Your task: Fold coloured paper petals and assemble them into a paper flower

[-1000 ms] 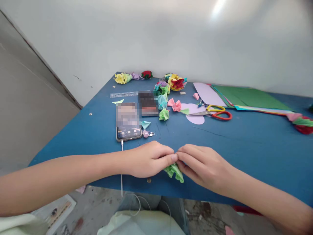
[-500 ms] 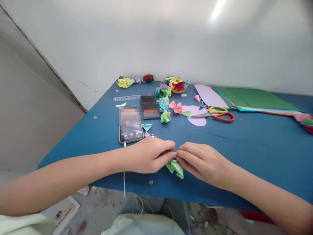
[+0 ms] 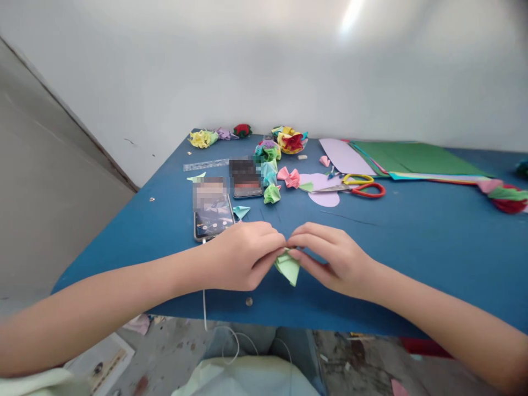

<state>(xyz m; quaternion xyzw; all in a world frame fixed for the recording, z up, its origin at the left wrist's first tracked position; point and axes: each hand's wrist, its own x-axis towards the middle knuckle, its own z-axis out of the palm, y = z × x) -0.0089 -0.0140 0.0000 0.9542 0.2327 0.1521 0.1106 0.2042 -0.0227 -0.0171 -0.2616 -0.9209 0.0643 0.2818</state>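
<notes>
Over the near part of the blue table, a folded piece of light green paper (image 3: 287, 268) is pinched between both hands. My left hand (image 3: 243, 256) grips its upper left side between thumb and fingers. Opposite it, my right hand (image 3: 334, 258) pinches the upper right side, fingertips almost meeting the left ones. The top edge of the paper is hidden behind the fingers; its lower end fans out below them. Just beyond my left hand lie a phone (image 3: 212, 225) with a white cable and a small blue folded paper (image 3: 241, 212).
Scissors (image 3: 363, 184) rest on a lilac paper flower shape (image 3: 324, 195). A second phone (image 3: 246, 187), a clear ruler (image 3: 205, 165) and crumpled paper flowers (image 3: 291, 142) lie farther back. Stacked coloured sheets (image 3: 421, 158) sit at back right. The blue table (image 3: 412, 264) ends near my lap.
Both hands still pinch the green paper. The paper has turned, showing a flatter, pointed face instead of ruffled folds. My right thumb has shifted lower, and the view has moved slightly.
</notes>
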